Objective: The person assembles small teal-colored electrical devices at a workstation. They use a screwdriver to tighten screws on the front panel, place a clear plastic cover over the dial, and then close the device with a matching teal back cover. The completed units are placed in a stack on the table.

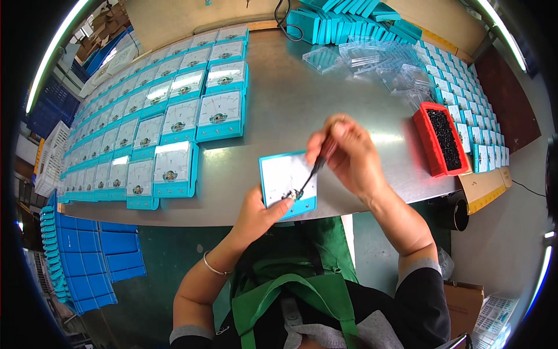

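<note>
The left hand (256, 213) clasps the meter (278, 171) by its lower-left edge, over the bench's (273, 104) front; the right hand (351, 151), fingertips closed, pinches a slim dark tool (314, 172) slanting down-left to the meter's mechanism (296, 194), contact unclear.

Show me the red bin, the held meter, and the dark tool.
Red bin (429, 145), head view: left outer wall.
Held meter (282, 176), head view: white dial.
Dark tool (316, 168), head view: slim lower portion.
</note>
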Motion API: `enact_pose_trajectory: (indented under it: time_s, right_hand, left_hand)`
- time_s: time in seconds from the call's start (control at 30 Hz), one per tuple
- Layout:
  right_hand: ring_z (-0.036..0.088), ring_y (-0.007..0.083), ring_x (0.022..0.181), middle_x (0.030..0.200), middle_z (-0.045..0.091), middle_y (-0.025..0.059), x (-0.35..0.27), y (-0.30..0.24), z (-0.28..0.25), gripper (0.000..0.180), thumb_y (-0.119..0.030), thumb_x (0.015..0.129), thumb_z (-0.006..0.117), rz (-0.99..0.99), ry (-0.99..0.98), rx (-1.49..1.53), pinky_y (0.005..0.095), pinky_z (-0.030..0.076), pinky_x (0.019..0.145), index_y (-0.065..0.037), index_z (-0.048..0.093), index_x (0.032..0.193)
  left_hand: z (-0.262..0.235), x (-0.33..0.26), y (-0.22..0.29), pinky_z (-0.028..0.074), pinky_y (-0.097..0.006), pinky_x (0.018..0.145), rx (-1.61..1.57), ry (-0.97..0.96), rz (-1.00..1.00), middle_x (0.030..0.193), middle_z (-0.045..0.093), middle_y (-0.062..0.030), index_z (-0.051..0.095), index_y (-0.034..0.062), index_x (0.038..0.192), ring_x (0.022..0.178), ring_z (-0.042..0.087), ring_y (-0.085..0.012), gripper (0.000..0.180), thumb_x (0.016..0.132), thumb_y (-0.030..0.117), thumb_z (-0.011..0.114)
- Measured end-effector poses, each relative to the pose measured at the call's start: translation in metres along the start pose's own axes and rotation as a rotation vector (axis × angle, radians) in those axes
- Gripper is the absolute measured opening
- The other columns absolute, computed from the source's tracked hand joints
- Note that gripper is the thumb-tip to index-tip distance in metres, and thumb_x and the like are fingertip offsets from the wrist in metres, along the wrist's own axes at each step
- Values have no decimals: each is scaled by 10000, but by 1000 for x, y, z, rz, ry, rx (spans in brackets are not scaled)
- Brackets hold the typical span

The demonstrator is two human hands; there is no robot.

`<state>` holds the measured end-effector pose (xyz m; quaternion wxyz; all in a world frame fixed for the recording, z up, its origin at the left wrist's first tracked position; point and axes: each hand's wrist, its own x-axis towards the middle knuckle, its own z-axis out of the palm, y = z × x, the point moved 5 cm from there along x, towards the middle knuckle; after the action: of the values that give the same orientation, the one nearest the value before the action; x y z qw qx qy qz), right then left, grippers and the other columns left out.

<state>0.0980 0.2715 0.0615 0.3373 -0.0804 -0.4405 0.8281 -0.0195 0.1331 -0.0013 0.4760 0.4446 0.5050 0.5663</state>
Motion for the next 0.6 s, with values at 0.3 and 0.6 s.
enact_pose_trajectory:
  time_s: [0.3, 0.6]
  right_hand:
    - [619, 321, 945, 1099, 622, 157, 159, -17, -139, 276, -154, 843, 565, -391, 453, -1787, 443, 522, 744, -30, 576, 1089]
    - [646, 326, 714, 780, 632, 133, 84, 28, -64, 114, -113, 832, 610, -260, -85, -1895, 405, 514, 644, -9, 622, 877]
  left_hand:
    - [-1, -5, -6, 483, -318, 855, -7, -119, -91, 1056, 647, -92, 569, -30, 1147, 963, 601, -142, 343, 830, 68, 657]
    - [-6, -1, -3, 484, -300, 850, -112, -72, -2, 1039, 655, -83, 580, -26, 1138, 950, 602, -133, 336, 833, 80, 673]
